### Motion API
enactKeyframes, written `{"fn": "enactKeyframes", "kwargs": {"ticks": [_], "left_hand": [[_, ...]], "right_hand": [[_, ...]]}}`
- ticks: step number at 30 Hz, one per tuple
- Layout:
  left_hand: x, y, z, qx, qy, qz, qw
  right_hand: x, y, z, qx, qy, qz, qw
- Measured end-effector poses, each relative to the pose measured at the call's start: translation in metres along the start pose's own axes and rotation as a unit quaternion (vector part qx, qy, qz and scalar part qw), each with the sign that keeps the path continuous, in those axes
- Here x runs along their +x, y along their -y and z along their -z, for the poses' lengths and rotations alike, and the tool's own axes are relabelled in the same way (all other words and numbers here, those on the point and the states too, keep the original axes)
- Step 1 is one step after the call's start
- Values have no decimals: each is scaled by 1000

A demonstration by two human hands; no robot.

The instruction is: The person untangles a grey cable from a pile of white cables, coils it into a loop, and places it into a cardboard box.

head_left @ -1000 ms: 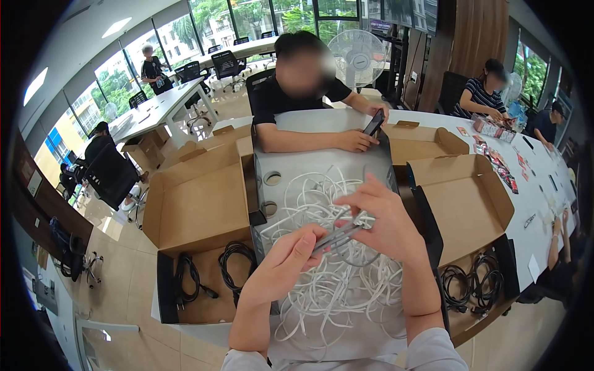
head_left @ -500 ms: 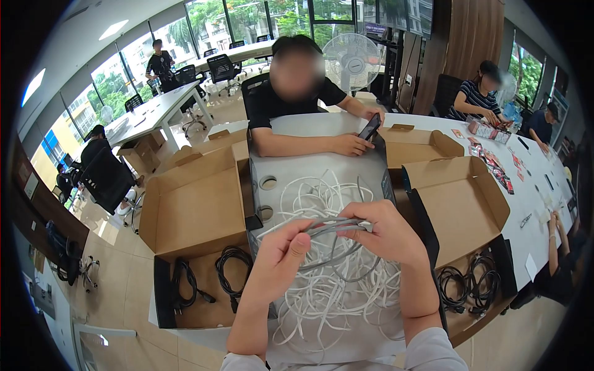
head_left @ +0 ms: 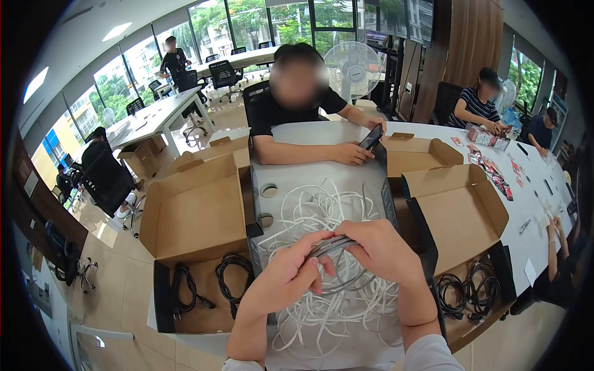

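A looped bundle of grey cable (head_left: 334,246) is held between both hands, above the table. My left hand (head_left: 288,272) has its fingers wrapped round the bundle's left side. On the upper right of the loop, my right hand (head_left: 380,247) is closed, its fingertips near those of the left. Below and behind the hands lies a tangled heap of white cables (head_left: 315,207) on the white table (head_left: 297,145). Parts of the grey loop are hidden by the fingers and palms.
Open cardboard boxes with black cables stand left (head_left: 195,210) and right (head_left: 458,207). Across the table a person (head_left: 297,105) holds a phone (head_left: 371,137). Another person (head_left: 476,105) sits at the right, near red packets (head_left: 492,170). A fan (head_left: 352,71) stands behind.
Both hands have moved slightly down and closer together with the grey cable. The left fingers now curl further round the loop. The view has tilted up a little.
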State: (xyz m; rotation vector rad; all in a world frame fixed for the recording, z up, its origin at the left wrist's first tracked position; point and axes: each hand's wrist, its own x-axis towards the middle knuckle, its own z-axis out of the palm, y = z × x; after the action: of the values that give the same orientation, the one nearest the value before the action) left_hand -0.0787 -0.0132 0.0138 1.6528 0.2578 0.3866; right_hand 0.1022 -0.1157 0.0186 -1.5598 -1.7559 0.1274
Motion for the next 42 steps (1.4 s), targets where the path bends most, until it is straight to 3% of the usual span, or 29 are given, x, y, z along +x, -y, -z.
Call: {"fn": "enactKeyframes", "kwargs": {"ticks": [1,4,12,15,18,20,22,23,25,27,30,33,42], "left_hand": [[-1,-3,2,-3,15,38,999],[4,12,-1,72,-43,-77,994],[1,-2,1,201,-67,-63,975],[3,2,4,238,-103,-87,962],[5,2,3,234,-189,-103,948],[4,2,6,219,-251,-123,935],[4,5,10,195,-299,-156,921],[2,2,10,187,-309,-148,921],[2,4,11,170,-316,-151,921],[3,5,13,171,-324,-156,917],[2,8,9,177,-334,-145,914],[4,9,11,195,-334,-159,908],[9,11,5,208,-324,-150,911]], "right_hand": [[0,0,0,-4,0,-2,1000],[-1,0,-1,-14,0,-3,1000],[2,6,-1,-25,22,2,999],[3,10,4,-7,87,-44,995],[4,2,-4,86,-66,67,992],[1,8,16,-109,-158,78,978],[9,3,23,-170,-312,93,930],[15,-6,17,-133,-418,100,893],[14,-10,15,-122,-445,-12,887],[2,-7,24,-163,-270,-239,918],[-22,-77,13,-405,-25,-232,884],[-10,-73,18,-325,-64,-274,903],[-13,-74,22,-298,-78,-248,918]]}}
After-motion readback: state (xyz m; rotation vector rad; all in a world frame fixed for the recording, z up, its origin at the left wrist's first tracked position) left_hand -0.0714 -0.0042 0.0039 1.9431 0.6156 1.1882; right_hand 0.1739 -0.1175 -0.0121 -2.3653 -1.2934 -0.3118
